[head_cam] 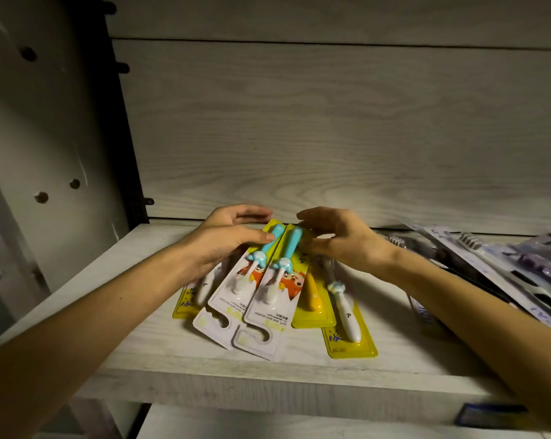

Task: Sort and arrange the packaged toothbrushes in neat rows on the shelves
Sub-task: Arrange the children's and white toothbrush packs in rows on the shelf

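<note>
The dark toothbrush packs at right are motion-blurred and cut by the frame edge, while the left hand hides part of a yellow pack.

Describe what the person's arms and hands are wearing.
Nothing shows on either. The left hand and right hand are bare, with no gloves, rings, watch or bracelet visible. Both forearms are uncovered up to the frame edges, so no sleeve appears.

Two toothbrush packs sat side by side on the shelf, overlapping other packs; another pile lay far right.
</note>
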The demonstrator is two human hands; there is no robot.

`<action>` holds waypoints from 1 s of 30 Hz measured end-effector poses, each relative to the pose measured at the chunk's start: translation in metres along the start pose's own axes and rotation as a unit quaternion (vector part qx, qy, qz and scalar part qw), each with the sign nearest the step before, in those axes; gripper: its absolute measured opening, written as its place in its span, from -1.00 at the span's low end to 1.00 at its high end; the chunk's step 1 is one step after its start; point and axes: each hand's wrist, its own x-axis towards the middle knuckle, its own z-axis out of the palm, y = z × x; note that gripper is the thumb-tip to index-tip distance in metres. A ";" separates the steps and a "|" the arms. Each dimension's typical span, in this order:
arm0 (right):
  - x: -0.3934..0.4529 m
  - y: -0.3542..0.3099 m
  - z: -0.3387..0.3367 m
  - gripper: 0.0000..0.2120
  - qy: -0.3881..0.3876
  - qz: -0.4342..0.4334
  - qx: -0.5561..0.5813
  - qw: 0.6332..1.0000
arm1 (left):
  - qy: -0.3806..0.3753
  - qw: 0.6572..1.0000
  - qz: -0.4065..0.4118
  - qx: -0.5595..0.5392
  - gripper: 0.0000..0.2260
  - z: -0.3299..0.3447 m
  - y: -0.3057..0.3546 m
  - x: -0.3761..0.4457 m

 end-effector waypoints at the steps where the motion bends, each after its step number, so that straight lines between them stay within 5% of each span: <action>1: 0.000 0.000 0.001 -0.50 -0.005 0.021 0.046 0.999 | -0.003 1.000 -0.001 -0.012 -0.58 0.000 0.000 0.000; 11: 0.003 -0.005 -0.025 -0.75 -0.001 0.128 0.137 0.982 | -0.069 0.996 0.013 -0.049 -0.58 0.003 0.000 0.000; 18: 0.003 -0.006 -0.025 -0.74 -0.038 0.173 0.202 0.963 | -0.073 0.996 0.006 -0.041 -0.58 0.001 -0.002 -0.002; 30: 0.004 -0.010 -0.035 -0.74 0.089 0.167 0.245 0.951 | -0.121 0.990 -0.075 0.004 -0.60 -0.012 0.009 -0.002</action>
